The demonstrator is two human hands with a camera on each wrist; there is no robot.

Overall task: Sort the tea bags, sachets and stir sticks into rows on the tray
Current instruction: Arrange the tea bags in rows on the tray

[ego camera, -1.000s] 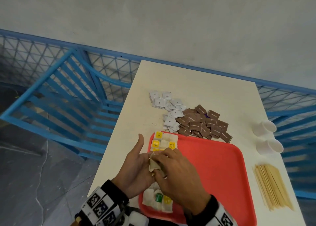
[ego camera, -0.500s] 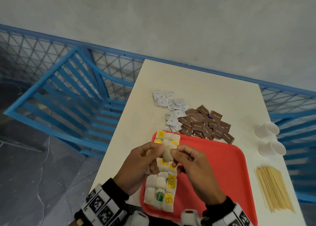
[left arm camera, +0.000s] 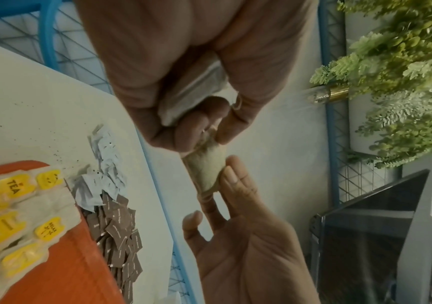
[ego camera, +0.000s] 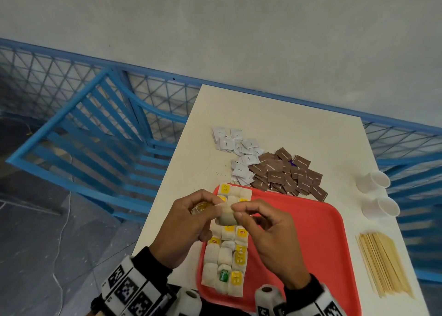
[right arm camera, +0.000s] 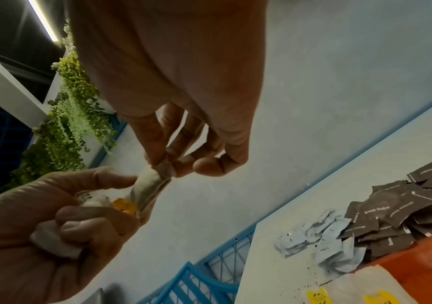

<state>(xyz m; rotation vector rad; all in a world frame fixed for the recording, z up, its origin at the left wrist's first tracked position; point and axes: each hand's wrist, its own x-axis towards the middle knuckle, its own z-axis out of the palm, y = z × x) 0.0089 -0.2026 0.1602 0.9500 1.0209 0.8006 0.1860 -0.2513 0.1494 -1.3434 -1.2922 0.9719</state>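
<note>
While both hands hover over the upper left part of the red tray (ego camera: 311,232), the left hand (ego camera: 184,225) and the right hand (ego camera: 265,234) pinch opposite ends of 1 tea bag (ego camera: 226,216), held in the air between them. In the right wrist view the left hand's curled fingers also clutch more white bags and a yellow tag (right arm camera: 125,204); how many is unclear. Below the hands, the laid tea bags (ego camera: 224,263) form 3 columns down the left side of the tray, most with yellow tags and 1 with a green tag (ego camera: 224,275). The white sachets (ego camera: 236,148) and the brown sugar sachets (ego camera: 287,172) lie in loose heaps on the table (ego camera: 275,119) above the tray, and the wooden stir sticks (ego camera: 382,263) sit at the lower right of the head view, below 2 paper cups (ego camera: 376,193). The tea bag step looks in hand, with sachets and sticks not yet sorted. The next move probably calls for the right hand to take the bag free and lay it flat in the gap in the columns, lined up with its neighbours without nudging them.
</note>
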